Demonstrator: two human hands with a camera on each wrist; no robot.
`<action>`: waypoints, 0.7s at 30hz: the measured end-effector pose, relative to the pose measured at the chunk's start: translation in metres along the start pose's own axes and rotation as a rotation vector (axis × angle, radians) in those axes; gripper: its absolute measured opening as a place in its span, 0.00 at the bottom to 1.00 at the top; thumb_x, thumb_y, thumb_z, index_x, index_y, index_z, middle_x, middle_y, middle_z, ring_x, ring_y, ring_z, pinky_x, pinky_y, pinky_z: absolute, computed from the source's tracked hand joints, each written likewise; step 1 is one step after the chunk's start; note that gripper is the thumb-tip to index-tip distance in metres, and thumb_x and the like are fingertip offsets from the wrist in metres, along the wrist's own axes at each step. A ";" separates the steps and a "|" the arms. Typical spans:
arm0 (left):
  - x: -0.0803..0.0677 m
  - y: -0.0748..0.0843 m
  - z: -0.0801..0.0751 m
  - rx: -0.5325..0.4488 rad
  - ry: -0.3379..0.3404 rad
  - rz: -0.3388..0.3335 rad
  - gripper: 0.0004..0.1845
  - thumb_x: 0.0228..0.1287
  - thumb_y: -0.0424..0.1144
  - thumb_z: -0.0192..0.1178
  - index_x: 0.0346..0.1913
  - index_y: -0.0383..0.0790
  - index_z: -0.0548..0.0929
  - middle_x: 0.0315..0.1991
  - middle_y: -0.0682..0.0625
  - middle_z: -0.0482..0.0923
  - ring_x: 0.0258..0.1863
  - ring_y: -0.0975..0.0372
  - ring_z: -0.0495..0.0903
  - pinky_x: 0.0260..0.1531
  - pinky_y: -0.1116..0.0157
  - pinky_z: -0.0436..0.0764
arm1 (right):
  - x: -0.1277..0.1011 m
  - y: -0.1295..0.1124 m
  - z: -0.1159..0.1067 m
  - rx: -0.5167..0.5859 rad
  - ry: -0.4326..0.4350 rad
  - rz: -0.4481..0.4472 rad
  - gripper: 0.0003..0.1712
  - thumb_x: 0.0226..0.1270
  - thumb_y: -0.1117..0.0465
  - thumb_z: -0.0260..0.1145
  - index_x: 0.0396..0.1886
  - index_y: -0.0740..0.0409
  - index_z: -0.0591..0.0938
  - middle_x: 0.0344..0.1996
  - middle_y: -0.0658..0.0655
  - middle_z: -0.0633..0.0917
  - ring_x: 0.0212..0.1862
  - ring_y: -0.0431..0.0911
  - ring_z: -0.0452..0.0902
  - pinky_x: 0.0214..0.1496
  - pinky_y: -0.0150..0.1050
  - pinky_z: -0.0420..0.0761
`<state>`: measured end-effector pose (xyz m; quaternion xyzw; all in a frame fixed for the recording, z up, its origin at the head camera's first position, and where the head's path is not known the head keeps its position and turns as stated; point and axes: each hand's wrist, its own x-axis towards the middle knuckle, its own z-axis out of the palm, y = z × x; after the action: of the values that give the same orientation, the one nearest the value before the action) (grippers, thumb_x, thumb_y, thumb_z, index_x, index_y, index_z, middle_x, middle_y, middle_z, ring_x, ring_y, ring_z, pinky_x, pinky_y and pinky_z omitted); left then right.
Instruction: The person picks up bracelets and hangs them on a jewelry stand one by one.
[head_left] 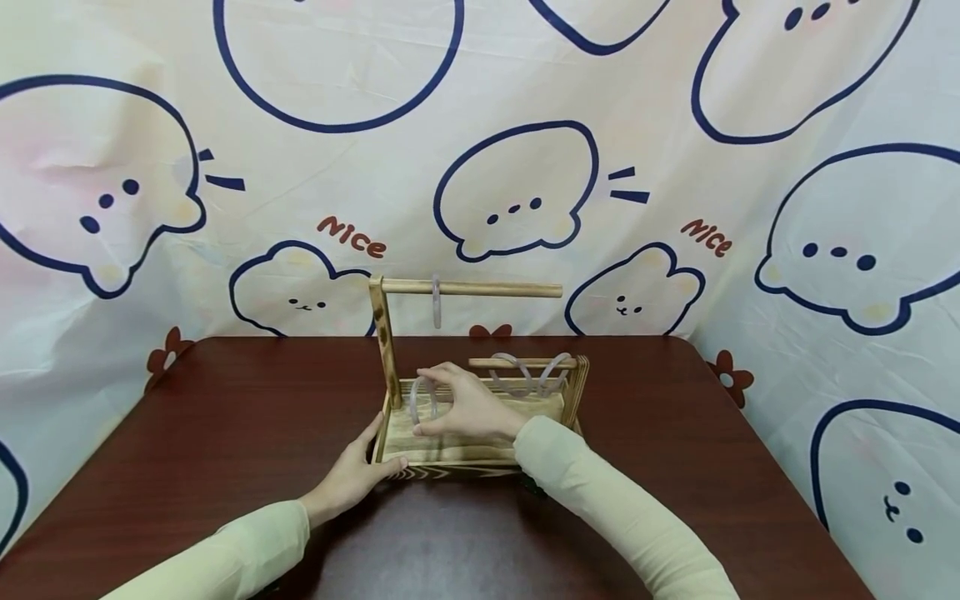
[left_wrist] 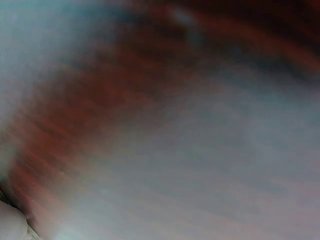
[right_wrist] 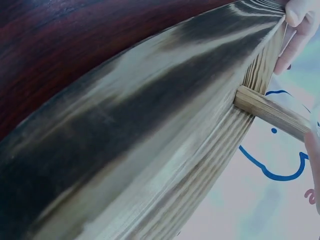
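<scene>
A wooden rack (head_left: 465,450) with a shallow tray base, a tall post at its left and a shorter one at its right stands on the table. My left hand (head_left: 348,475) grips the tray's front left corner, thumb on the front rim. Above the tray, my right hand (head_left: 472,406) pinches a pale translucent bangle (head_left: 413,404) between thumb and fingers. One similar bangle (head_left: 437,308) hangs from the upper bar (head_left: 502,289). On the lower bar (head_left: 480,363) hang more bangles (head_left: 557,363). The left wrist view is mostly blurred.
The rack stands near the far edge of a dark red-brown table (head_left: 262,417). Behind and beside the table hangs a pale cloth (head_left: 405,183) with cartoon outlines. In the right wrist view, the tray's striped front wall (right_wrist: 125,120) fills much of the picture.
</scene>
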<state>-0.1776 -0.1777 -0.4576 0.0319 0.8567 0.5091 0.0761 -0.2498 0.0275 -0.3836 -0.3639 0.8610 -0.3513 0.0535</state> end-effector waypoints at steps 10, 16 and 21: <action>0.000 0.000 -0.001 0.010 -0.011 -0.010 0.50 0.58 0.49 0.61 0.73 0.42 0.40 0.73 0.40 0.39 0.71 0.49 0.39 0.64 0.43 0.51 | -0.007 -0.004 -0.006 0.007 0.022 0.024 0.48 0.44 0.40 0.73 0.67 0.45 0.65 0.60 0.47 0.72 0.58 0.42 0.70 0.59 0.39 0.70; -0.001 0.000 -0.001 0.007 -0.012 -0.011 0.49 0.59 0.49 0.61 0.73 0.42 0.40 0.73 0.41 0.38 0.71 0.49 0.39 0.64 0.43 0.51 | -0.011 -0.010 -0.013 0.007 0.010 0.024 0.49 0.44 0.40 0.72 0.67 0.46 0.65 0.63 0.49 0.71 0.60 0.42 0.70 0.61 0.39 0.70; -0.001 0.000 -0.001 -0.009 -0.009 -0.007 0.49 0.59 0.47 0.62 0.73 0.41 0.40 0.73 0.41 0.39 0.71 0.50 0.40 0.64 0.44 0.51 | -0.015 -0.013 -0.018 -0.016 0.000 0.022 0.49 0.44 0.40 0.72 0.67 0.47 0.65 0.63 0.50 0.71 0.60 0.44 0.70 0.61 0.41 0.70</action>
<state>-0.1767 -0.1782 -0.4567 0.0307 0.8542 0.5126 0.0818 -0.2374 0.0413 -0.3637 -0.3549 0.8677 -0.3438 0.0547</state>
